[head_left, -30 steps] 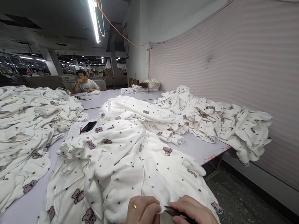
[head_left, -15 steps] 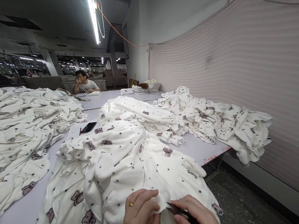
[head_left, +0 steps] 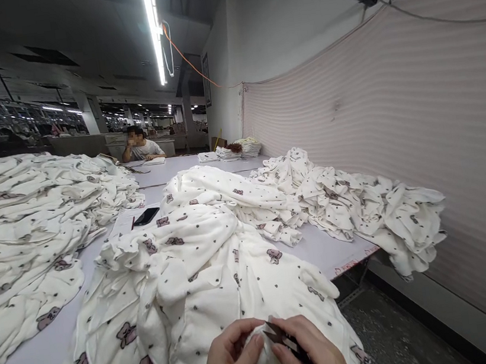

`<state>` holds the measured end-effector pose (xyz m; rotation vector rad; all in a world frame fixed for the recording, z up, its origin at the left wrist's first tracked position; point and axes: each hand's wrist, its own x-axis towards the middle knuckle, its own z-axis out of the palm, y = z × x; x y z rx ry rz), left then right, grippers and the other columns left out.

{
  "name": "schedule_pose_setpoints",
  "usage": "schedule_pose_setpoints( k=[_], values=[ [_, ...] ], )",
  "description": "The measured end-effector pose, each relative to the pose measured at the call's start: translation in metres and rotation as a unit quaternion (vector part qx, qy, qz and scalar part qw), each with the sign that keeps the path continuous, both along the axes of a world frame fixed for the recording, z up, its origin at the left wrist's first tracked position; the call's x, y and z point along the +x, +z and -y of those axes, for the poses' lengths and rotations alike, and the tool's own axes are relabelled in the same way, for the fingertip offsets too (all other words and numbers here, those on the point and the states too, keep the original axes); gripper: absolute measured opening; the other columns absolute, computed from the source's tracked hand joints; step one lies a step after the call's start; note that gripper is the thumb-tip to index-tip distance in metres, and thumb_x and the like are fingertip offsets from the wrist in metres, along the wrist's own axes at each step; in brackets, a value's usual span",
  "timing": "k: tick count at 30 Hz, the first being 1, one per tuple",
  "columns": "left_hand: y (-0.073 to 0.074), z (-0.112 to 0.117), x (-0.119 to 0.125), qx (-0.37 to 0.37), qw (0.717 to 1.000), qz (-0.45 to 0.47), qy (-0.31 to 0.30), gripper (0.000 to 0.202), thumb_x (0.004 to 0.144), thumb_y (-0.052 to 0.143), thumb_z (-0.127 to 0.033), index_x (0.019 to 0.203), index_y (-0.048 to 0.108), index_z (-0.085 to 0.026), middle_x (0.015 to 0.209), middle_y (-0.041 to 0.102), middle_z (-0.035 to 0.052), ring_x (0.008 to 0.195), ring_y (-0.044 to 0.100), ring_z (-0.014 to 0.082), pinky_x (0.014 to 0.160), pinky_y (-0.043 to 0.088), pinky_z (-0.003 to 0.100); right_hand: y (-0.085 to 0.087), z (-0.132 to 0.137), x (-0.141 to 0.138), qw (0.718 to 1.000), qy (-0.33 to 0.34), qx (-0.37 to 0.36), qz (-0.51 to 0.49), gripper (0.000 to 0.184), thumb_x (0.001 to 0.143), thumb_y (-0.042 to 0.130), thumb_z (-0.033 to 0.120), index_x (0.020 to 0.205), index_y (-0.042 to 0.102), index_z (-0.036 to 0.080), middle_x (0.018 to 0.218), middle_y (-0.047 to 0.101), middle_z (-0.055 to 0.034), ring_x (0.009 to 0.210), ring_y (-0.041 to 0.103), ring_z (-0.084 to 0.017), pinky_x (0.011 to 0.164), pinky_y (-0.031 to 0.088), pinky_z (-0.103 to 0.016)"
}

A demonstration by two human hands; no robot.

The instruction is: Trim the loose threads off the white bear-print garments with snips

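In the head view, a white fleecy garment printed with small dots and brown bears lies bunched over the near table edge. Low in the middle, my left hand pinches a fold of it between thumb and fingers. Close beside it on the right, my right hand is closed around dark thread snips. Their pointed blades lie at the pinched fabric, near the left fingertips. The palm hides much of the snips' handle.
A large heap of the same cloth covers the table's left side. Another pile overhangs the right edge. A black phone lies on papers. A co-worker sits at the far end, near folded stacks. A pink striped curtain hangs right.
My left hand has turned and now pinches the fabric with its thumb on top. The right hand with the snips has moved slightly left, closer to it. The camera view has tilted up slightly.
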<state>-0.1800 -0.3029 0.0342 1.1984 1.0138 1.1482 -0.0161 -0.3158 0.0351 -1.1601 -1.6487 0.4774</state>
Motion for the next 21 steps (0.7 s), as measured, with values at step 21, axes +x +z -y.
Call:
schedule_pose_setpoints(
  k=[21],
  values=[
    [0.004, 0.004, -0.004, -0.046, 0.998, -0.007, -0.032, 0.042, 0.075, 0.067, -0.048, 0.106, 0.065, -0.018, 0.075, 0.063, 0.0003, 0.075, 0.057, 0.0162, 0.073, 0.042, 0.026, -0.002, -0.002, -0.007, 0.994, 0.073, -0.056, -0.06, 0.014, 0.087, 0.055, 0.03, 0.097, 0.063, 0.024, 0.079, 0.069, -0.0001, 0.063, 0.062, -0.014, 0.059, 0.046, -0.02]
  ],
)
